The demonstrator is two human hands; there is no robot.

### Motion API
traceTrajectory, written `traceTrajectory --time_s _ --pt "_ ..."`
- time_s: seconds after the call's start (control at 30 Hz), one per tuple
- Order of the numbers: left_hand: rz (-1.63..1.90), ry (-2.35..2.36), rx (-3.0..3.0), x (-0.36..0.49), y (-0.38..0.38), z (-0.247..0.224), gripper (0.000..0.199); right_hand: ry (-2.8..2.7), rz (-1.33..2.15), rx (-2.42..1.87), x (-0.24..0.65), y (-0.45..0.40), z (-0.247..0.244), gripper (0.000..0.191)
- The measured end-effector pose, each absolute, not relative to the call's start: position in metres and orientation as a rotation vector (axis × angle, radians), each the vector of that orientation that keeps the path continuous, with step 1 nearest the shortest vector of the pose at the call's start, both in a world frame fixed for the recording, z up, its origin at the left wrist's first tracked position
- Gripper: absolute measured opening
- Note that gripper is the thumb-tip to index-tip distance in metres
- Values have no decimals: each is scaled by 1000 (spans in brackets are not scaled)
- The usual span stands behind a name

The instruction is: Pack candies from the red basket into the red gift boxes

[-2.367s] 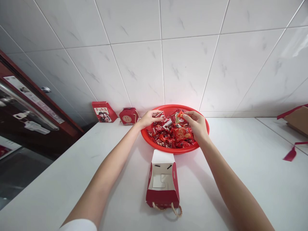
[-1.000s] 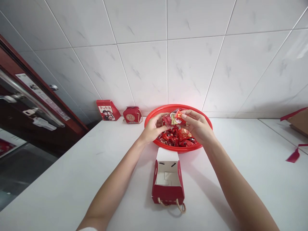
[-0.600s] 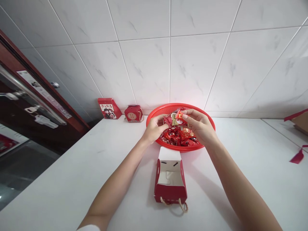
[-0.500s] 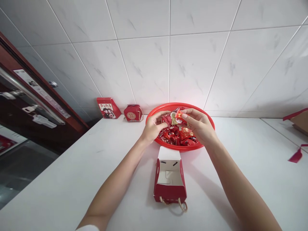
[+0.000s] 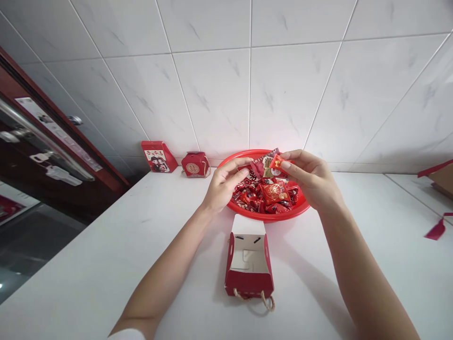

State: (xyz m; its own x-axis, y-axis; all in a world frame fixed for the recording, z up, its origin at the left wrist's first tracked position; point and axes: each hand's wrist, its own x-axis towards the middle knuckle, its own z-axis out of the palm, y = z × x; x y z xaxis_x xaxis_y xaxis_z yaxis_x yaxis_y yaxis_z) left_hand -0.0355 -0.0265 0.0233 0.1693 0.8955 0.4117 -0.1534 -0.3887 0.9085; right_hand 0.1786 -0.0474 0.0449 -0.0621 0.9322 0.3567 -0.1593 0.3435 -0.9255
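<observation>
At the near edge the left forearm comes in with a white sleeve [image 5: 128, 334] at its end, and the right forearm reaches in bare from the right. Between them on the white table [image 5: 88, 269] stands a dark red box [image 5: 249, 284], its flap open toward the far side, its white inner floor showing, and a twisted rope handle [image 5: 268, 302] hanging at its near face. Farther on, the left hand [image 5: 222, 185] has thumb and fingers closed on a dark red packet [image 5: 250, 174] with pale lettering. To its right, the right hand [image 5: 313, 179] pinches a small orange-red packet [image 5: 277, 162] between thumb and fingertips, in front of a packet lettered "SUGAR". These packets are held up above a red plastic basket [image 5: 276, 217], just beyond the box, where many red wrapped sweets [image 5: 274, 192] lie heaped. On the far right are part of a brown carton [image 5: 442, 182] and a magenta tag [image 5: 435, 230]. At the far left, a small red box [image 5: 194, 165] with a gold emblem stands beside a taller red box [image 5: 158, 157] bearing two cartoon figures, both near the marbled tile wall [image 5: 212, 89].
</observation>
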Motion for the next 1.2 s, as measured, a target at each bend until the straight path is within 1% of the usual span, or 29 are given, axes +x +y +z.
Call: traceTrajectory --time_s 0.1,0.3,0.4,0.57,0.73,0.83,0.93,1.0,1.1,1.2 --pt "1417 749 1554 -37 -33 29 22 -1373 1021 -775 187 -51 48 26" --pt "1384 743 1577 -40 -43 38 29 -1362 1056 -750 182 -57 52 28" --pt "1384 711 1556 -41 -44 41 31 -1348 1061 -723 177 -60 54 27" --pt "1359 756 1523 -41 -44 42 39 -1341 1044 -708 174 -61 55 25" --pt "1362 783 1591 -43 -43 41 36 -1365 1067 -712 176 -61 54 26" --pt "1315 817 1635 -47 -46 44 39 -1393 1089 -710 179 -62 54 24" --pt "1168 864 1715 -53 -51 53 44 -1459 1109 -713 184 -64 58 24" --pt "1010 934 1833 -60 -57 60 41 -1524 1124 -716 189 -67 62 23" --pt "692 1085 2072 -72 -67 70 31 -1616 1130 -756 197 -71 68 19" --pt "304 1160 2268 -82 -82 77 30 -1683 1184 -789 197 -77 73 15"
